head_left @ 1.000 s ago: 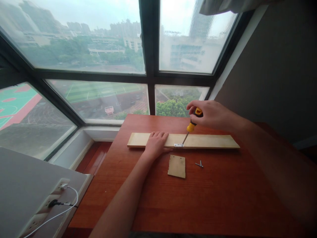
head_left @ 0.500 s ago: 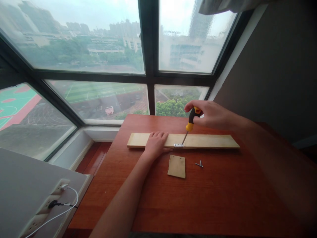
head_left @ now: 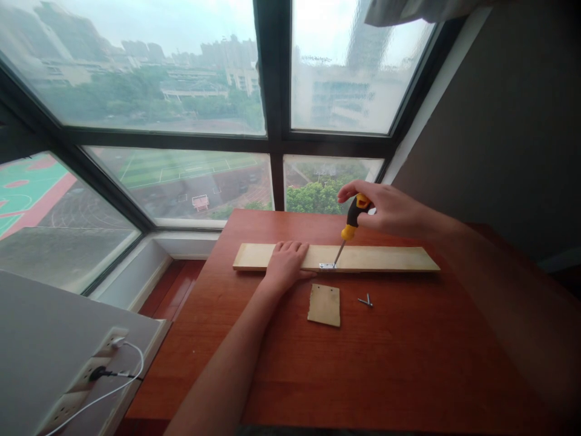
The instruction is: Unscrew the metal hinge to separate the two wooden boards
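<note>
A pale wooden board (head_left: 381, 257) lies lengthwise across the table. My left hand (head_left: 287, 263) holds it down left of its middle, fingers over the top and thumb along the front edge. Beside the thumb, a small metal bracket (head_left: 325, 266) sits at the board's front edge. In my right hand (head_left: 385, 206) is a yellow-and-black screwdriver (head_left: 353, 217), tilted, with the fingers around the upper handle. Its tip meets the right end of the bracket; any screw head under it is too small to make out.
On the reddish-brown table (head_left: 408, 363) in front of the board lie a small tan plate with two holes (head_left: 324, 306) and a few loose screws (head_left: 365, 300). Window frames (head_left: 275, 145) rise behind the table. Cables plug into sockets (head_left: 93, 372) at the lower left.
My right hand has shifted slightly upward around the screwdriver handle, and the handle looks a little turned. The left hand, board and bracket stay in place.
</note>
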The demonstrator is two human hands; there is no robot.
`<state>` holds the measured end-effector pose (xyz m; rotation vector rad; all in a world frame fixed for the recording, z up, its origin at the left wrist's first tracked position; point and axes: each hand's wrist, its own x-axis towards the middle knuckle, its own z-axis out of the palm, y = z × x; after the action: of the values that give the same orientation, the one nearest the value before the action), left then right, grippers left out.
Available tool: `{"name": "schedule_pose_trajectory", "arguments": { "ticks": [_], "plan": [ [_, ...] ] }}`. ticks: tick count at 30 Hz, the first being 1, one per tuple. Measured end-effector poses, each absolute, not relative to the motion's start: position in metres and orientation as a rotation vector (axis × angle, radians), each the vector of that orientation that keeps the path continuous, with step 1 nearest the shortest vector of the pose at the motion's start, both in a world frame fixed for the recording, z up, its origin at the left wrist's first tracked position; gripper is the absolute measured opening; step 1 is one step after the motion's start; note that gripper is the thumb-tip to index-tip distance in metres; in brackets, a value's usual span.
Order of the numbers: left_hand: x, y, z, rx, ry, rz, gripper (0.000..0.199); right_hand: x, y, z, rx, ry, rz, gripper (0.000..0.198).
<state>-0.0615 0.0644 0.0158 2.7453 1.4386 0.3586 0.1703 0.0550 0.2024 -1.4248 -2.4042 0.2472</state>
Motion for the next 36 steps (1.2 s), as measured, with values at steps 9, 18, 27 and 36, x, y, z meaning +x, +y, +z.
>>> {"name": "schedule_pose_trajectory", "arguments": {
  "ticks": [9,18,27,36],
  "plan": [
    [-0.062,0.065,0.015,2.742,1.439,0.341,0.070,0.165,0.059,0.191,-1.760,-2.252,-0.232,0.041],
    [-0.062,0.065,0.016,2.737,1.442,0.338,0.067,0.172,0.056,0.198,-1.367,-2.292,0.434,0.035],
    [-0.062,0.064,0.016,2.738,1.438,0.335,0.068,0.174,0.060,0.194,-1.434,-2.197,0.334,0.033],
    [-0.062,0.065,0.016,2.734,1.431,0.352,0.070,0.190,0.059,0.199,-1.271,-1.839,0.735,0.032]
  ]
}}
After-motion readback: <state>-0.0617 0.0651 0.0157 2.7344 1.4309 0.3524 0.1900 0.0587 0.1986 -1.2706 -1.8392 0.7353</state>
